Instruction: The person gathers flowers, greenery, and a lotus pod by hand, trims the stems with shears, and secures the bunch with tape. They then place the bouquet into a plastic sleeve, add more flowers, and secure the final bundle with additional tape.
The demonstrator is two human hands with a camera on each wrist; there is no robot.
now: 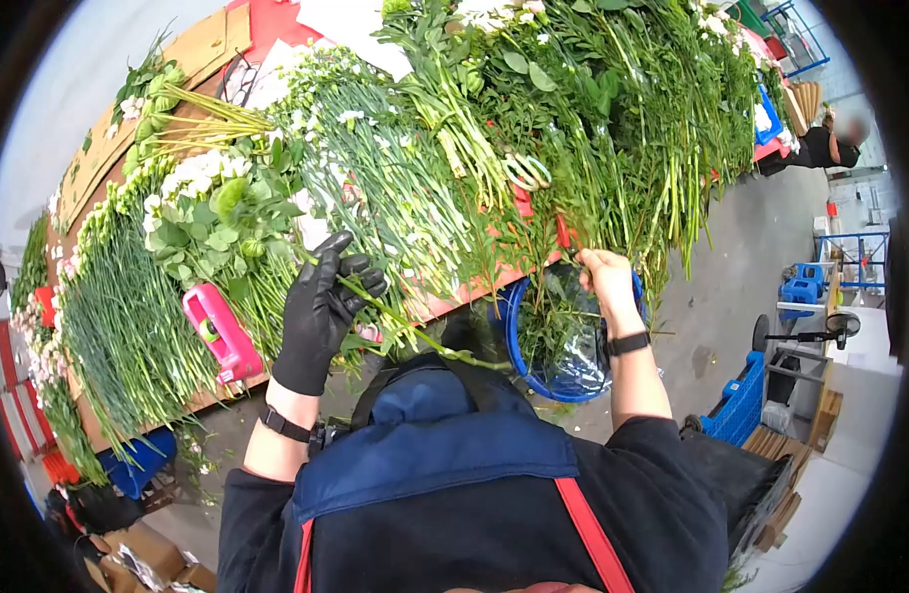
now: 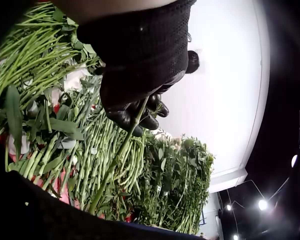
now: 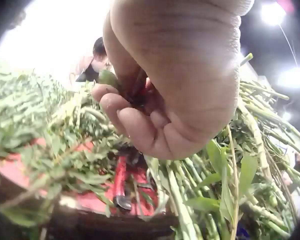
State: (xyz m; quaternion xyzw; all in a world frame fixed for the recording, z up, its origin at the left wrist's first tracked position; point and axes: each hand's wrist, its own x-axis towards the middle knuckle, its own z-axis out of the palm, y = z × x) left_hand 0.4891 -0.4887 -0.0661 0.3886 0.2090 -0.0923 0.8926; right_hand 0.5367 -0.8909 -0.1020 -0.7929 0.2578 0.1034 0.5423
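The left hand (image 1: 321,306), in a black glove, has its fingers curled round a long green stem (image 1: 425,341) at the front edge of the table (image 1: 202,44) heaped with cut flowers. The stem slants from the glove down across the person's chest towards the blue bucket (image 1: 515,348). The bare right hand (image 1: 605,279) hangs over the bucket's far rim, well apart from the stem's free end, fingers bent and pinching a small green sprig (image 3: 109,77). Red-handled cutters (image 3: 121,180) lie on the table beneath it.
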